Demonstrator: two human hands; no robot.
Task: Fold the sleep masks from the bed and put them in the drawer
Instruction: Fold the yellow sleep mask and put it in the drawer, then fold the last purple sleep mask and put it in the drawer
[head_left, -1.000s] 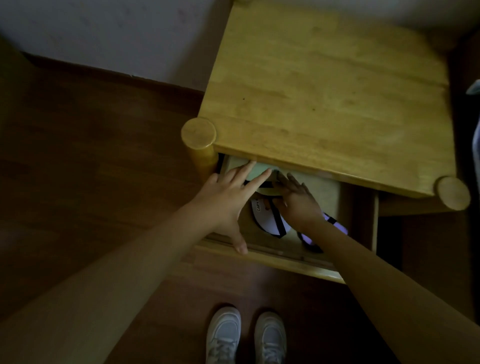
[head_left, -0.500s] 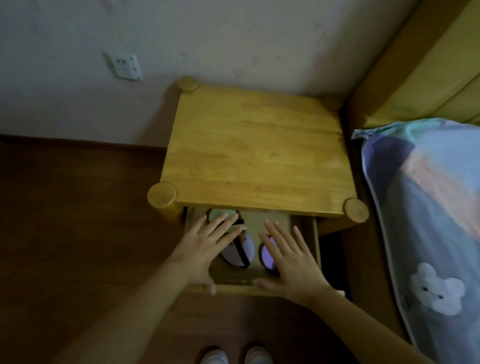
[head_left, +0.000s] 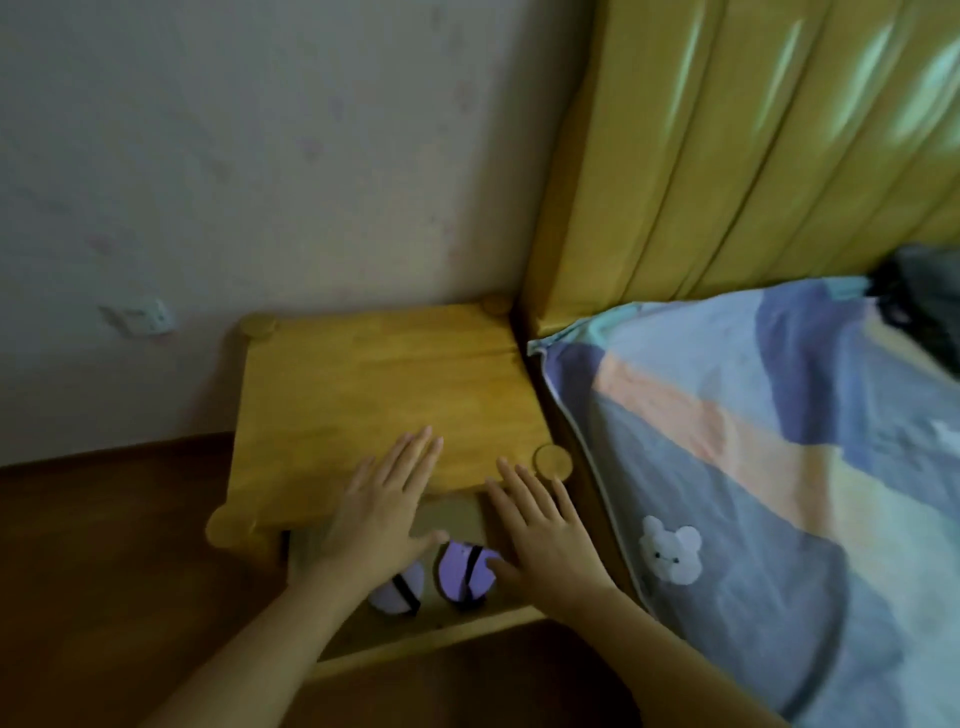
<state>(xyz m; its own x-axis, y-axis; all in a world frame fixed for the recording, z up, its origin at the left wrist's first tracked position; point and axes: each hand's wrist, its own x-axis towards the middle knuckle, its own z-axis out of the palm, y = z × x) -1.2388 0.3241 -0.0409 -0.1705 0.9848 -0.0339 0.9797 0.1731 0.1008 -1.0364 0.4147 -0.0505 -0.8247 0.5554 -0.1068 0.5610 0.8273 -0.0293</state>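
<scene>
The wooden nightstand's drawer (head_left: 431, 631) stands pulled out toward me. Two folded sleep masks lie inside it: a pale lilac one with a black strap (head_left: 397, 592) and a brighter purple one with a black strap (head_left: 464, 573). My left hand (head_left: 382, 512) hovers flat above the drawer's left half, fingers spread, holding nothing. Over the drawer's right side, my right hand (head_left: 543, 535) is also flat and empty, its thumb near the purple mask. Both hands' fingertips reach over the nightstand's front edge.
The nightstand top (head_left: 384, 395) is bare wood with round corner posts. The bed with a patchwork cover (head_left: 779, 467) and a white bear patch (head_left: 670, 553) lies right beside it. A yellow padded headboard (head_left: 753, 156) rises behind. A wall socket (head_left: 143, 316) sits at left above dark wooden floor (head_left: 104, 545).
The camera has tilted up and to the right, bringing the bed and headboard into view. Both hands have lifted out of the drawer and now hover open above it; the masks lie released inside.
</scene>
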